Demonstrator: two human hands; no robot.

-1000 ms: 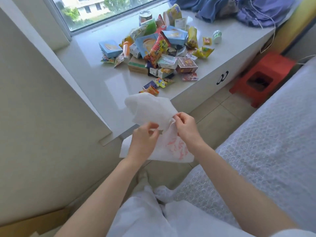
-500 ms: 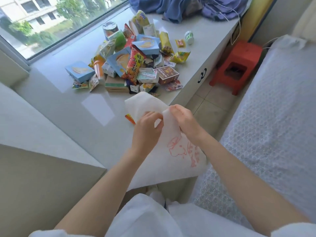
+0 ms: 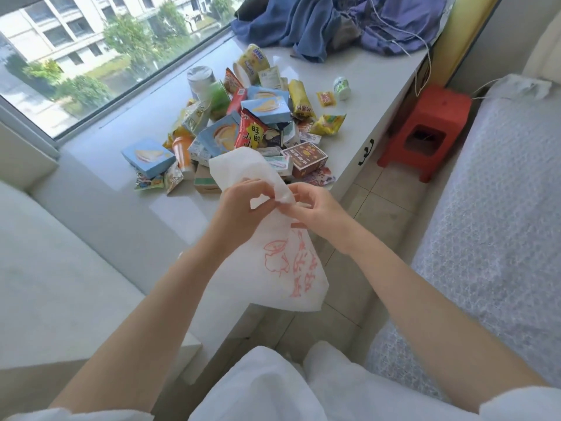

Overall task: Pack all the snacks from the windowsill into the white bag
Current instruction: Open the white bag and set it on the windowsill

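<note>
Both hands pinch the bag (image 3: 291, 268) at its top edge: my left hand (image 3: 239, 208) has its fingers curled into the upper flap, and my right hand (image 3: 312, 208) nips a small fold of the fabric between thumb and fingertips, the two hands almost touching. The bag hangs in the air between me and the sill (image 3: 100, 189), its red print facing me, its body flat and limp below the hands. The snacks (image 3: 243, 129) all lie in one heap on the sill beyond the bag, none packed yet, so I judge the step in hand is finding and parting the mouth. To do it well I would rub the two layers apart at the pinch, then draw the hands away from each other so the opening holds wide, and bring the bag down close to the heap before freeing a hand to load. The material looks thin and soft, so it will likely collapse if only one side is held. The raised flap covers the near edge of the heap, and I cannot tell whether the layers have separated at all, since my fingers hide the seam. The labels on most packets are too blurred to read.
</note>
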